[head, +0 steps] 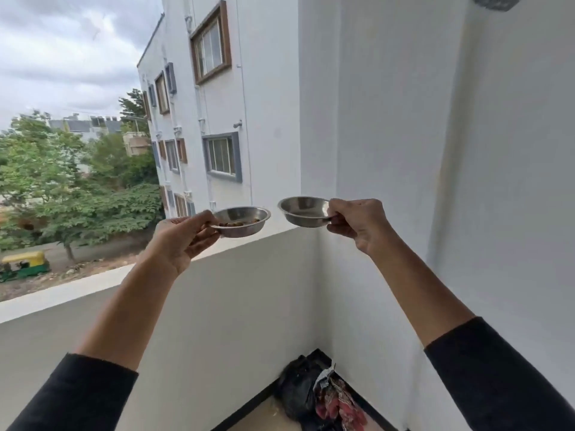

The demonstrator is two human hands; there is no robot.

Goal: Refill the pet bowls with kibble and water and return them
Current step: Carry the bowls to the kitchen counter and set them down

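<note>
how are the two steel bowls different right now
The left bowl has a little brown kibble at the bottom; the right bowl shows none. The left bowl sits lower, the right one higher. Both are small shiny steel, each pinched by the rim, by the left hand and the right hand.

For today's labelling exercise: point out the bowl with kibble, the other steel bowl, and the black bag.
bowl with kibble (241,219): head view, inner wall.
other steel bowl (301,207): head view, inner wall.
black bag (295,385): head view, upper side.
</note>
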